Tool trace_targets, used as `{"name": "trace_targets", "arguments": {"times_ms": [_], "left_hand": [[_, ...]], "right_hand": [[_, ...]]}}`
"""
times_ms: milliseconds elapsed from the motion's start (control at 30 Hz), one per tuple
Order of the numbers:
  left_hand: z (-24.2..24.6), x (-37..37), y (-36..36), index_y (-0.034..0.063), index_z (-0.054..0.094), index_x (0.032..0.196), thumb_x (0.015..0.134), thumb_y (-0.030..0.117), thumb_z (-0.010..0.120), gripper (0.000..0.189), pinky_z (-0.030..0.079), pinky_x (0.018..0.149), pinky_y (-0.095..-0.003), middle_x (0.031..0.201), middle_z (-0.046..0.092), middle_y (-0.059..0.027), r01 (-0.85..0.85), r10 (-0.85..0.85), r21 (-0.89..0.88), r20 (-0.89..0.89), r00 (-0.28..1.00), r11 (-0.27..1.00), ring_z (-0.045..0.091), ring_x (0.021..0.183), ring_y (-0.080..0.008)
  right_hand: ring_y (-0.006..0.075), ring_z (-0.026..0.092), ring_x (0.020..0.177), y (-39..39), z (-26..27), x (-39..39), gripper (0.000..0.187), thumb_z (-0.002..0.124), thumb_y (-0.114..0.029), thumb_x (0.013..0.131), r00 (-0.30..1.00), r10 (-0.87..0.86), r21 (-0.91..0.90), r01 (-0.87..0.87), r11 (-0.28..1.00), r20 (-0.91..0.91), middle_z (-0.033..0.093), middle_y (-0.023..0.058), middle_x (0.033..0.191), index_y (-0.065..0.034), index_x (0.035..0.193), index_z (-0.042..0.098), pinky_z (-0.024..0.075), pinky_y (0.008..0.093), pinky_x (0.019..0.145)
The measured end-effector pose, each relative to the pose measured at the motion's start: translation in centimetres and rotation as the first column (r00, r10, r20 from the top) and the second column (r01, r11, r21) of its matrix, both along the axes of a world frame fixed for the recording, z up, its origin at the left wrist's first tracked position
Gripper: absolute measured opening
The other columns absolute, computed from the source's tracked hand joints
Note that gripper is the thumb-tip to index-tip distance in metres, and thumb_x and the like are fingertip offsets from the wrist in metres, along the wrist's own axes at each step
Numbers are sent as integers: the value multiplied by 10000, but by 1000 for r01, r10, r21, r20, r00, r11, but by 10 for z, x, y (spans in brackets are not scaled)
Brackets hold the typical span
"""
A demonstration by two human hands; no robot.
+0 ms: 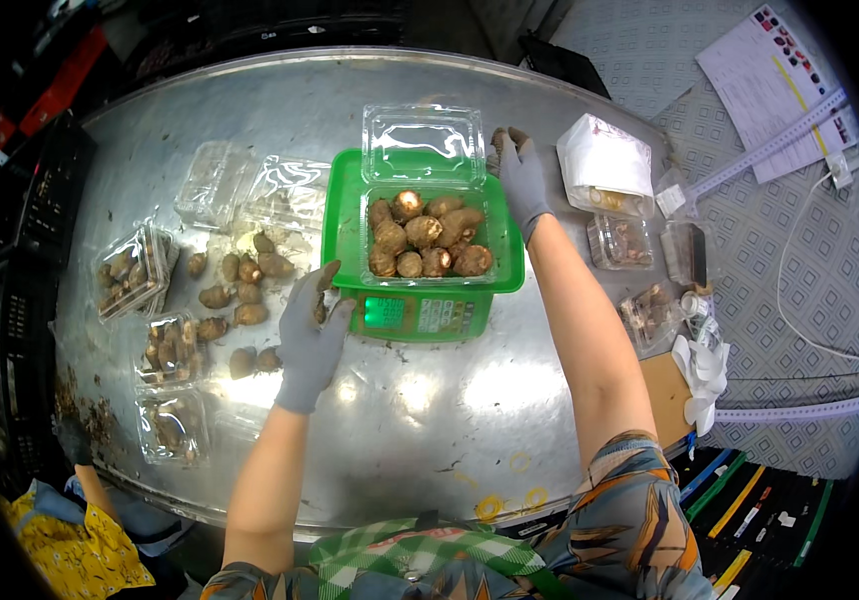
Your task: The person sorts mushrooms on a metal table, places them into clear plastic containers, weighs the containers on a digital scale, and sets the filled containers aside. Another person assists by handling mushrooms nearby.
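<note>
A green digital scale (420, 315) with a lit display stands before me on the metal table, its green tray (339, 217) on top. Inside the tray sits a clear plastic clamshell box (429, 279), its lid (423, 142) folded back. Brown taro corms (423, 232) fill the box, some with pale cut ends. My left hand (313, 337), in a grey glove with brown-coated fingers, is at the tray's lower left corner, fingers apart and nothing visible in them. Beside the lid's right edge is my gloved right hand (523, 176), fingers slightly spread, with no held thing visible.
Loose taros (249, 292) lie left of the scale, near filled clamshells (129, 274) and empty clear boxes (212, 184). At right are a white bag (606, 161), a small box (621, 241) and a phone (697, 255). Another person's arm (96, 491) shows lower left.
</note>
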State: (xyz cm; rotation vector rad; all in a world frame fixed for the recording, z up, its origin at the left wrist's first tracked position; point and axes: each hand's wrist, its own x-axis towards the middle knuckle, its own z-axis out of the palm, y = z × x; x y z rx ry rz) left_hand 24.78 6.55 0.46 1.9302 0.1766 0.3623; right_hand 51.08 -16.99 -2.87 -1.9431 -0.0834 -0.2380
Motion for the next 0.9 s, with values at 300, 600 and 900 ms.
{"name": "trace_targets", "arguments": {"times_ms": [300, 600, 900], "left_hand": [[-11, -5, -1, 4, 506, 1211, 803, 64, 580, 419, 441, 874, -310, 1126, 556, -143, 22, -26, -42, -79, 997, 999, 555, 1022, -223], [-18, 3, -5, -2, 400, 1313, 939, 192, 448, 424, 470, 835, -290, 1142, 539, -121, 5, -100, -462, -181, 978, 887, 560, 974, -162], [-19, 31, -18, -16, 351, 1330, 910, 149, 473, 467, 512, 638, -272, 944, 580, -92, -43, -159, -624, -264, 951, 780, 601, 748, -155]], "right_hand": [[204, 564, 857, 11, 31, -22, 444, 461, -353, 907, 942, 116, 395, 18, 918, -314, 604, 167, 991, 15, 1146, 527, 445, 326, 788], [216, 479, 1130, -24, 43, -79, 450, 338, -367, 963, 866, 475, 457, -363, 812, -158, 523, 141, 1191, 7, 1107, 543, 396, 369, 946], [149, 603, 670, -40, 35, -148, 259, 449, -181, 919, 816, 278, 211, -195, 958, -508, 597, 95, 814, 31, 1047, 525, 514, 271, 597]]}}
